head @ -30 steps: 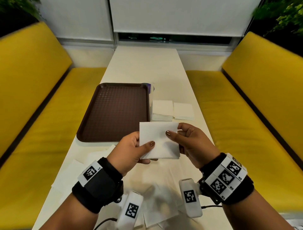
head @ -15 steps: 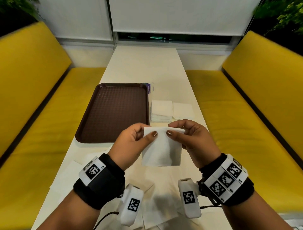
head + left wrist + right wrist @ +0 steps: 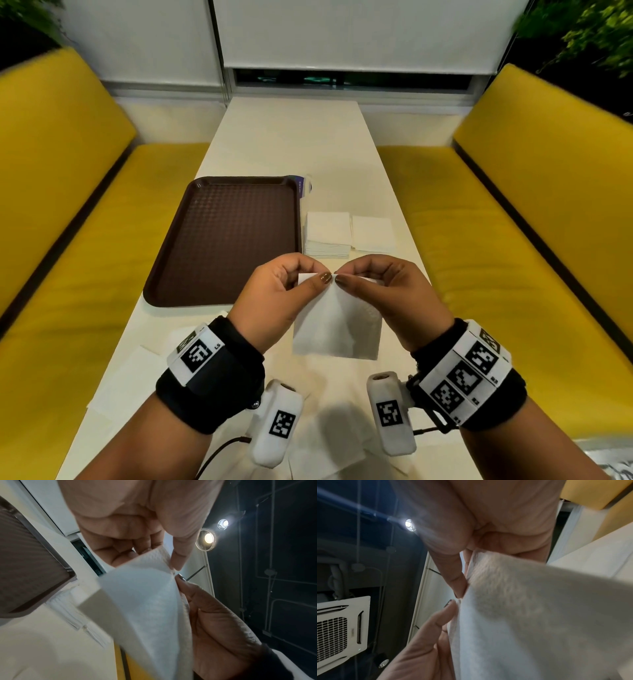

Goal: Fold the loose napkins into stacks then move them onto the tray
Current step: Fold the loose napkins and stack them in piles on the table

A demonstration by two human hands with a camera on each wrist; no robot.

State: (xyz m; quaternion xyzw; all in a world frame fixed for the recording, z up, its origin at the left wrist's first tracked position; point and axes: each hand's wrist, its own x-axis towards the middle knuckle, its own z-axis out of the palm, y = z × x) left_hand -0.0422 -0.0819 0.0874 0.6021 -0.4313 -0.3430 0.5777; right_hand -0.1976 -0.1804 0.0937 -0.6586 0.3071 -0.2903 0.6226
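A white napkin (image 3: 337, 325) hangs above the table's middle, held by its top edge. My left hand (image 3: 274, 298) pinches that edge between thumb and fingers, and my right hand (image 3: 387, 294) pinches it right beside, thumb tips almost touching. The left wrist view shows the napkin (image 3: 145, 601) bent into a fold under the thumb. In the right wrist view the napkin (image 3: 530, 615) fills the lower right. The brown tray (image 3: 226, 240) lies bare on the left. A stack of folded napkins (image 3: 327, 234) and a thin second pile (image 3: 373, 234) sit right of it.
Several loose napkins (image 3: 130, 383) lie on the cream table (image 3: 291, 144) near its front edge, under my wrists. A small clear packet (image 3: 305, 188) sits at the tray's far right corner. Yellow benches (image 3: 513, 222) run along both sides.
Both hands slid up to the napkin's top edge and came together until the thumbs nearly meet. The napkin now hangs lower and bends along its middle.
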